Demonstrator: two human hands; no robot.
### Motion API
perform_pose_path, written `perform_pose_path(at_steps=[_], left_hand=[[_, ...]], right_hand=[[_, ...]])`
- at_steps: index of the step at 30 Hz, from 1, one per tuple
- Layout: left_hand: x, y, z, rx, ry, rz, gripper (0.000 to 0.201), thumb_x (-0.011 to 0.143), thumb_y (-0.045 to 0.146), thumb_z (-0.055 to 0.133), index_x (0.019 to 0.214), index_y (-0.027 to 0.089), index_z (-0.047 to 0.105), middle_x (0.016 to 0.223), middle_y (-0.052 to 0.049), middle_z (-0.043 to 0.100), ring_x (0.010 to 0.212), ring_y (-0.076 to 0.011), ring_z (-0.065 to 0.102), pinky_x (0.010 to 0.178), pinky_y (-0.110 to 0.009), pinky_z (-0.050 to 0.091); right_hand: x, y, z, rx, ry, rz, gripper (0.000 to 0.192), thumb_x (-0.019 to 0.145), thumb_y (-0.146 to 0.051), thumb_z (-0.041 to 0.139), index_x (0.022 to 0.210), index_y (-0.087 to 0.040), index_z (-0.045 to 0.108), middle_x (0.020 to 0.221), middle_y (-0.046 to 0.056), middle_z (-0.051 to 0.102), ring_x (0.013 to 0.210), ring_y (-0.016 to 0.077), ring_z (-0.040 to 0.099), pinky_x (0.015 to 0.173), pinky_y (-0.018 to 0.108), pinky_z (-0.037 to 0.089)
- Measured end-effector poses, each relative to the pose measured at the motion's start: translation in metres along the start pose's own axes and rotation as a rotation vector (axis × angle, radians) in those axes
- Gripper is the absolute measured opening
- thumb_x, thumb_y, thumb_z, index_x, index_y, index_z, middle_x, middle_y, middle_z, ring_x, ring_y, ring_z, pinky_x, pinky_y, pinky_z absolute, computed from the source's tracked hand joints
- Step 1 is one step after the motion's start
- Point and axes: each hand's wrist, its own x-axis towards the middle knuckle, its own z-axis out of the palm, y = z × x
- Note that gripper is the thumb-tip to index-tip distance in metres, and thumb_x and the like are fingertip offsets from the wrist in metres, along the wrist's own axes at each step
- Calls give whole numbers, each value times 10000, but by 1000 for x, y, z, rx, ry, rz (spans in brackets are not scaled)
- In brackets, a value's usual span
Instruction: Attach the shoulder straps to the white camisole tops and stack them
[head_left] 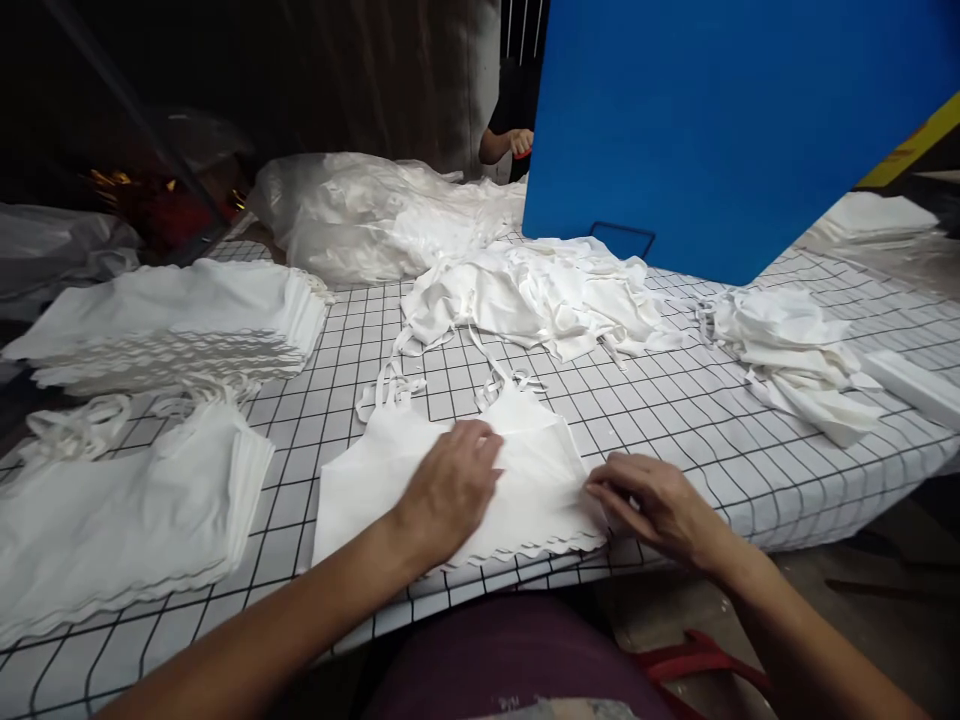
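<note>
Your left hand [450,485] is lying flat, fingers spread and open, pressing on the middle of the white strappy garment [457,480] that is resting at the near edge of the checked tablecloth [675,400]. Your right hand [652,505] is working at the garment's right corner beside the scalloped hem, fingertips curled and pinching the edge of the cloth; how firmly they are gripping cannot be told. The garment's thin straps [390,385] are trailing away from you across the grid.

To your left a squared stack of folded pieces [127,510] is sitting just beside the garment, and a second, taller folded stack [180,320] is lying farther back. Beyond the straps a loose heap of unfolded white pieces [540,295] is spreading across the table, with a smaller heap [795,350] off to the right and a bulging clear bag of cloth [352,215] behind. A blue board [712,120] is standing upright at the back, and another person's hand [517,142] is showing past its edge.

You are, by the look of it, smoothing and squaring this piece, so holding the centre down while you draw the right corner straight looks like the fitting move.
</note>
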Motion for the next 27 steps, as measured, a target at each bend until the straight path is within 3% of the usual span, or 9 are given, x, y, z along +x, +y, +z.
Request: perform_pose_path(at_steps=[3, 7, 12, 17, 22, 27], left_hand=[[29, 14, 31, -13, -116, 164, 299, 971, 200, 485, 1239, 98, 569, 1345, -165, 585, 1298, -302, 524, 1071, -428, 461], [41, 10, 59, -54, -136, 125, 588, 981, 389, 494, 1472, 85, 385, 1584, -164, 352, 1506, -326, 234, 1214, -461, 283], [40, -2, 66, -153, -201, 124, 709, 1000, 552, 323, 1542, 96, 290, 1628, -143, 252, 1528, -319, 153, 1245, -466, 185], [41, -3, 60, -222, -217, 145, 687, 1015, 552, 244, 1565, 141, 247, 1649, -97, 203, 1542, -291, 80, 1255, -456, 134], [42, -6, 61, -250, -247, 166, 694, 1018, 551, 222, 1569, 129, 237, 1659, -95, 152, 1544, -298, 38, 1255, -474, 130], [41, -8, 70, -269, -250, 176, 716, 1013, 554, 240, 1577, 114, 209, 1660, -101, 135, 1543, -298, 6, 1258, -476, 120]], right_hand=[[41, 4, -15, 63, 87, 138, 219, 969, -342, 537, 858, -187, 644, 695, 20, 630, 586, 126, 544, 555, 257, 418], [122, 21, -11, 147, 1, 294, 315, 936, -452, 549, 840, -175, 664, 722, 33, 655, 617, 136, 551, 563, 265, 412], [208, 42, 28, 102, -306, 522, 296, 824, -455, 686, 787, -164, 641, 760, 50, 682, 653, 157, 593, 580, 268, 408], [249, 46, 51, 91, -356, 615, 235, 727, -279, 779, 630, -157, 602, 598, 37, 617, 594, 164, 563, 548, 272, 374], [284, 48, 28, 284, -337, 624, 212, 899, -298, 635, 766, -143, 692, 740, 55, 685, 517, 78, 480, 473, 229, 367], [321, 50, -24, 728, -43, 560, 102, 887, -197, 687, 841, -106, 686, 754, 53, 658, 470, 25, 419, 392, 167, 293]])
